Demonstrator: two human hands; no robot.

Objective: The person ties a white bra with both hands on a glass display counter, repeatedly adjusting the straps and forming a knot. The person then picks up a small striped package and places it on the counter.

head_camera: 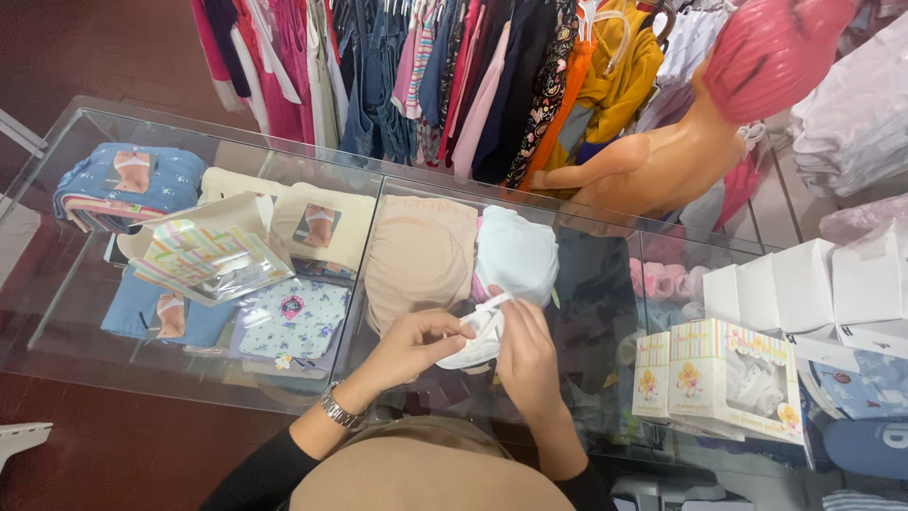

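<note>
Lower centre: left hand [413, 345] and right hand [526, 358] both pinch a small white garment [480, 337], fingers closed on its edges, above the glass counter [85, 284]. Garment's shape hard to make out, partly covered by fingers. Beyond: pale blue cloth [515, 255], beige folded piece [421, 255]. Upper frame: hanging clothes [445, 76], tops cut off.

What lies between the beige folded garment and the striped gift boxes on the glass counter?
In the head view, between the beige garment and the striped boxes lie a pale blue garment and both hands, left hand and right hand, holding a small white garment.
</note>
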